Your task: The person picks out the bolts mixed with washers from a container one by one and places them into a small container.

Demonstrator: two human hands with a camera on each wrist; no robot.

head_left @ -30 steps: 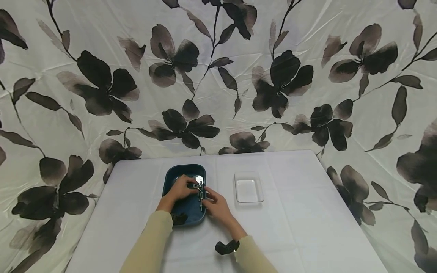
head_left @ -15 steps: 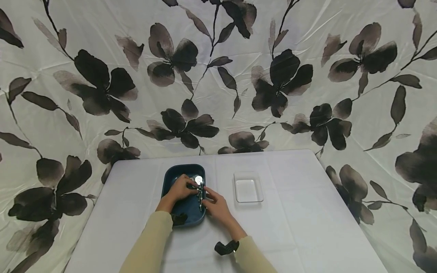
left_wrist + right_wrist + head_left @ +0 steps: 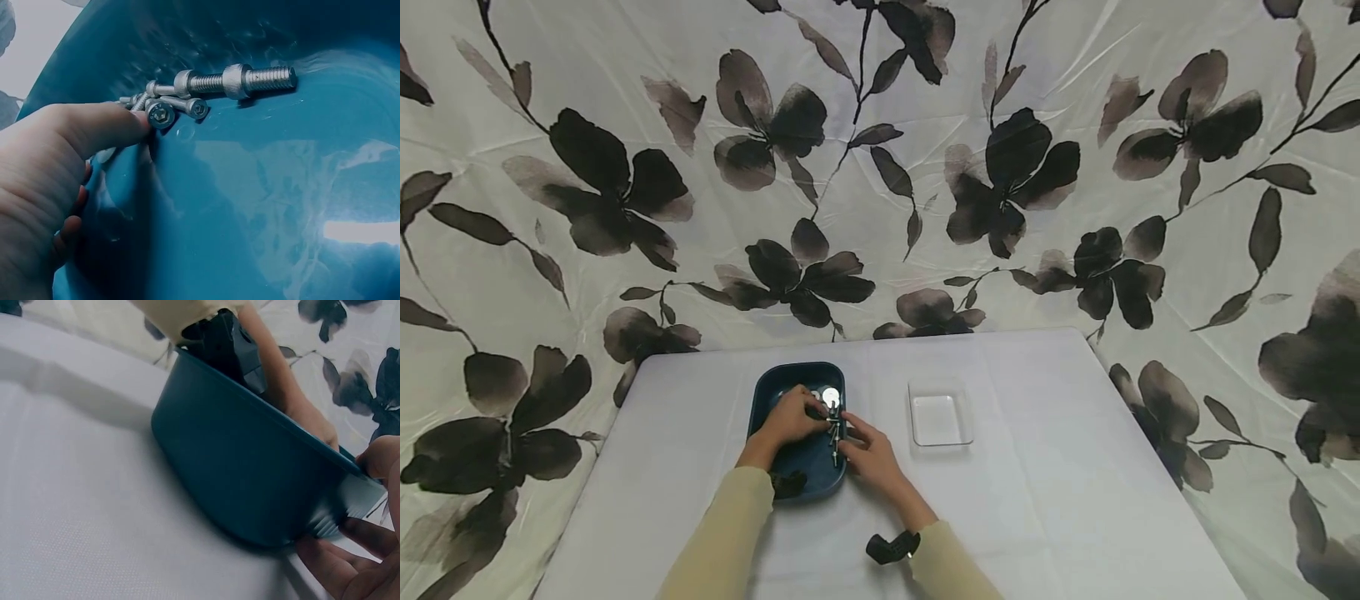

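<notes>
A dark blue plastic tub (image 3: 814, 479) stands on the white table, left of centre in the head view. My left hand (image 3: 790, 417) reaches inside it among a small heap of silver metal bolts (image 3: 834, 437). In the left wrist view my thumb lies against a socket head bolt (image 3: 161, 115), pinching it; the opposing fingertip is hidden. Thicker threaded bolts with knurled heads (image 3: 236, 81) lie beside it along the tub wall. My right hand (image 3: 874, 458) holds the tub's right side, thumb at the rim and fingers against the outer wall, as the right wrist view shows.
A clear rectangular box (image 3: 967, 421) stands on the white tablecloth (image 3: 1060, 483) to the right of the tub. A floral-patterned cloth (image 3: 895, 200) hangs behind the table. Inside the tub a bright round spot (image 3: 831, 397) shows; what it is, I cannot tell.
The whole head view has shifted slightly, so everything sits a little further left. My left fingers have moved slightly at the bolts; my right hand keeps its place on the tub.
</notes>
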